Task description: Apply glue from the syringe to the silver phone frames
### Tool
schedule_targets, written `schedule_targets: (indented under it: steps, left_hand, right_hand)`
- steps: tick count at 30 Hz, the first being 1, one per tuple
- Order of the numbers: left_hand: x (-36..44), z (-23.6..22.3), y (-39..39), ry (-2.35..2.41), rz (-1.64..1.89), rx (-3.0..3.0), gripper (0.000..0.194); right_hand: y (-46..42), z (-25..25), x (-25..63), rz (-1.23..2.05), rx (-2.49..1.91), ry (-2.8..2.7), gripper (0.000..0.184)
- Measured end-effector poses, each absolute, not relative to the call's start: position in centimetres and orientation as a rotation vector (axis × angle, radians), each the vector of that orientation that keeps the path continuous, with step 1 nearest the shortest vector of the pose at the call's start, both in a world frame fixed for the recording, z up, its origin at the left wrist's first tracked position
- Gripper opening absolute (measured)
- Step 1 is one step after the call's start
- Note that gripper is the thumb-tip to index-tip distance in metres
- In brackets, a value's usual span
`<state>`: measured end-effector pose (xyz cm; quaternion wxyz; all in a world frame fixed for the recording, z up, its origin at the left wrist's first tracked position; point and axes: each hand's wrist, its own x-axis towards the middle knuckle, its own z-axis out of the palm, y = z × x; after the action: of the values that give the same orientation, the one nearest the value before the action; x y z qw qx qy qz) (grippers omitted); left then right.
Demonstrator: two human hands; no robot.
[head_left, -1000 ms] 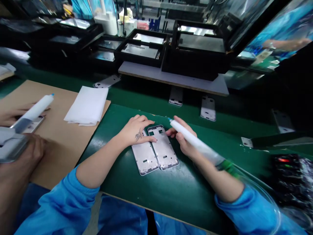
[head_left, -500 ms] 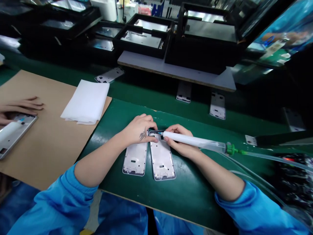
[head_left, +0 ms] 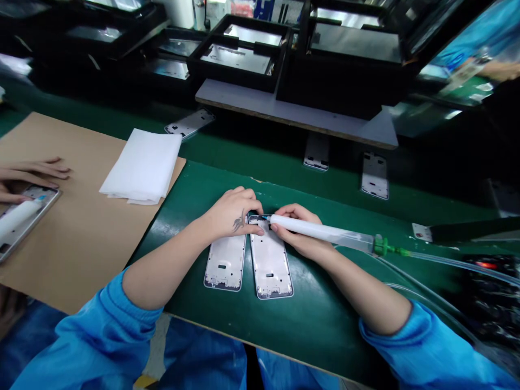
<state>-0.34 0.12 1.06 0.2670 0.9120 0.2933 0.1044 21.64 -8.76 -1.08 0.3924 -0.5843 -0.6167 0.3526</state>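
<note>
Two metal phone frames, the left [head_left: 225,265] and the right [head_left: 270,265], lie side by side and just apart on the green worktop [head_left: 203,184]. Our left grip [head_left: 233,214] lies flat, its fingers together and their tips on the top of the right frame. Our right grip [head_left: 294,230] pinches a white syringe [head_left: 320,232], with its blue nozzle [head_left: 265,217] at that frame's top edge; a clear tube [head_left: 439,261] leads away from it. We can make out no bead on either frame, so what is done and what is left cannot be told. Compared with half a second earlier, the nozzle remains at that edge and the frames lie unchanged. Nearby, a co-worker's hand [head_left: 28,173] rests above another frame [head_left: 28,216] on the cardboard [head_left: 81,254].
</note>
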Motion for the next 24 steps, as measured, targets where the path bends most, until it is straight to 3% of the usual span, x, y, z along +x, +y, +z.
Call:
schedule_targets:
  steps: [24]
  left_hand:
    - [-0.32, 0.96, 0.03, 0.792, 0.283, 2.464, 0.045]
  right_hand:
    - [-8.7, -0.22, 21.8, 0.904, -1.516, -1.577, 0.024]
